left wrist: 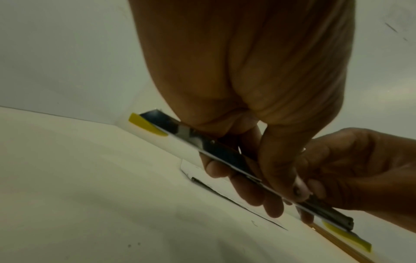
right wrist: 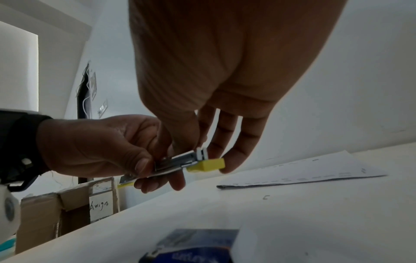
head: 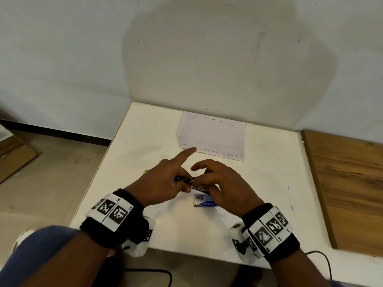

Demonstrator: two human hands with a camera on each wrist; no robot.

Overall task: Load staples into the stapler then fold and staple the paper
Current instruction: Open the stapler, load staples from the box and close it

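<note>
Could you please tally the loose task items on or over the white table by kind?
Stapler: 1, held by both the left hand and right hand
Staple box: 1
Paper: 1 visible sheet or stack
Total: 3

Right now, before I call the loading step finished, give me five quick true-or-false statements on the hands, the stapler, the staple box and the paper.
1. Both hands are on the stapler. True: the left hand grips it and the right hand pinches its other end.
2. The stapler rests on the table. False: it is held up off the surface.
3. The staple box lies on the table, nearer the person than the hands. True.
4. The paper is under the left palm. False: it lies flat beyond the hands, untouched.
5. The left index finger is curled round the stapler. False: it sticks out straight toward the paper.
</note>
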